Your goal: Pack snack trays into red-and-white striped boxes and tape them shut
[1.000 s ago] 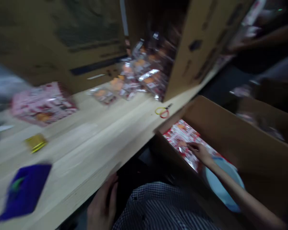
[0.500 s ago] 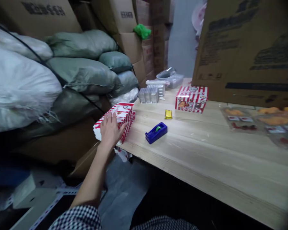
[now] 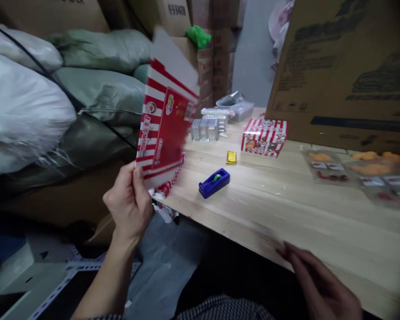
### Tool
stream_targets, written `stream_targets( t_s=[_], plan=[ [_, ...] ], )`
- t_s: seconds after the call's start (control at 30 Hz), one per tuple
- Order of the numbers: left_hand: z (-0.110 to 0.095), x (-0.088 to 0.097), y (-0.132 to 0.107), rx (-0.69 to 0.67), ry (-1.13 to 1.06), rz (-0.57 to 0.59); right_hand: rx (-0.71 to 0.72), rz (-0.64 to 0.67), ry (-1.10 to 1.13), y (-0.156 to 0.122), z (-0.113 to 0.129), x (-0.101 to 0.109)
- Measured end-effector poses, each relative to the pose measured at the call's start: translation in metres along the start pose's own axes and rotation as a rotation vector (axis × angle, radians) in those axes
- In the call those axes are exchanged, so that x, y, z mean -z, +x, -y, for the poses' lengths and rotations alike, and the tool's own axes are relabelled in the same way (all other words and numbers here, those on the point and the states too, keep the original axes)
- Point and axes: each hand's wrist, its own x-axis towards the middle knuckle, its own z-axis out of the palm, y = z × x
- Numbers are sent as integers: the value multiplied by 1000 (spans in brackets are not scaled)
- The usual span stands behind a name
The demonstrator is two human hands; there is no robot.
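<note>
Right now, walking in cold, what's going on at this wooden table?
A person's left hand holds a flat striped carton upright, grip closed on its bottom corner, just above a stack of similar cartons at the left edge of the table. The right hand is open and empty by the near edge. Further back sit a blue tape dispenser, a made-up striped box and a large cardboard box.

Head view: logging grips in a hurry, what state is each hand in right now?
Left hand: closed on a flat red-and-white striped carton, held up.
Right hand: open, holding nothing, at the near edge of the table.
</note>
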Motion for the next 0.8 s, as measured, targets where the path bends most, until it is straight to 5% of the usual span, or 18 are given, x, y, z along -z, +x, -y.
stream_targets(
  t_s=[0.07, 0.13, 0.2, 0.23, 0.4, 0.8],
  plan=[
    [-29, -2, -38, 118, -328, 228, -3, 88, 117, 9, 12, -9],
    [-52, -13, -84, 335, -680, 633, -14, 192, 301, 19, 12, -10],
    [-66, -29, -129, 529, -917, 1049, -82, 143, 423, 24, 5, -5],
    [-69, -38, -148, 579, -962, 1145, -117, 113, 456, 24, 0, -2],
    [-77, -66, -190, 543, -874, 1005, -269, 199, 452, 9, -18, 11],
    [-104, -69, -207, 606, -1017, 1171, -171, 305, 236, -4, -48, -2]
  ],
)
